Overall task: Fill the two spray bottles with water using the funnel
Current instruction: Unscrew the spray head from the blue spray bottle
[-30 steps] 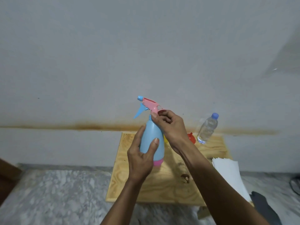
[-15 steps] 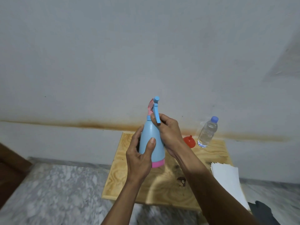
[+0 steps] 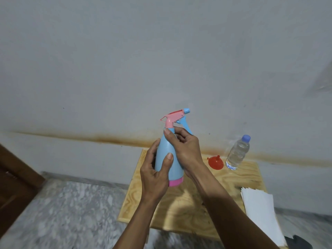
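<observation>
1. Blue spray bottle, upright, held above the wooden surface.
2. Left hand grips its body; right hand curls round its neck, hiding the collar.
3. Red funnel and water bottle, far right.
4. Paper stack, near right, partly cut off.

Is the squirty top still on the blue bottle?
Yes, on. The pink spray head sits on the blue spray bottle's neck, where the right hand grips. Whether it is screwed tight, I cannot tell.
</observation>
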Motion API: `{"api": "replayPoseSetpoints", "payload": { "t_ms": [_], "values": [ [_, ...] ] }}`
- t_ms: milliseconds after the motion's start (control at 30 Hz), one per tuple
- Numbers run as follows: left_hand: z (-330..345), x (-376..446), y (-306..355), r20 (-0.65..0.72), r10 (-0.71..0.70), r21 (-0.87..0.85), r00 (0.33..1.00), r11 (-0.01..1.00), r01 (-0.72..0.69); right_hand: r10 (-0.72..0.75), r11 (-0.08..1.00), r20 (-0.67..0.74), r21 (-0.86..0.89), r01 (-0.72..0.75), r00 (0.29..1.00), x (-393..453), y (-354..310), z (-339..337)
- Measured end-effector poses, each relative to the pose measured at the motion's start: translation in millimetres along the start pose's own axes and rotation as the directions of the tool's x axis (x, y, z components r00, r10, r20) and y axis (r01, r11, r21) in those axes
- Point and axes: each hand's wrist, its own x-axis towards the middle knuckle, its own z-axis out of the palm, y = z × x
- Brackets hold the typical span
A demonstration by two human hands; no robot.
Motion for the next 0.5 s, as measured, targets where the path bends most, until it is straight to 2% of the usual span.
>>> {"api": "replayPoseSetpoints", "payload": {
  "t_ms": [167,267,400,500],
  "values": [
    [0.0,-0.8,0.9,0.006,0.006,-0.006,1.0,1.0,-0.006,0.007,0.996,-0.021,-0.09,-0.009,1.0,-0.2,-2.7,2.6],
    [0.8,-0.4,2.1,0.014,0.005,-0.014,1.0,1.0,-0.005,0.044,0.995,-0.013,-0.088,-0.045,0.999,-1.1,-5.6,2.9],
    [0.0,0.5,-0.1,0.026,0.022,0.017,0.999,1.0,-0.023,-0.039,0.995,-0.031,-0.092,0.036,0.999,-1.4,-4.4,3.0],
    [-1.7,0.8,-1.7,0.016,0.02,0.024,1.0,0.999,-0.021,-0.036,0.996,-0.092,-0.087,0.028,0.995,0.3,-2.9,4.1]
  ]
}}
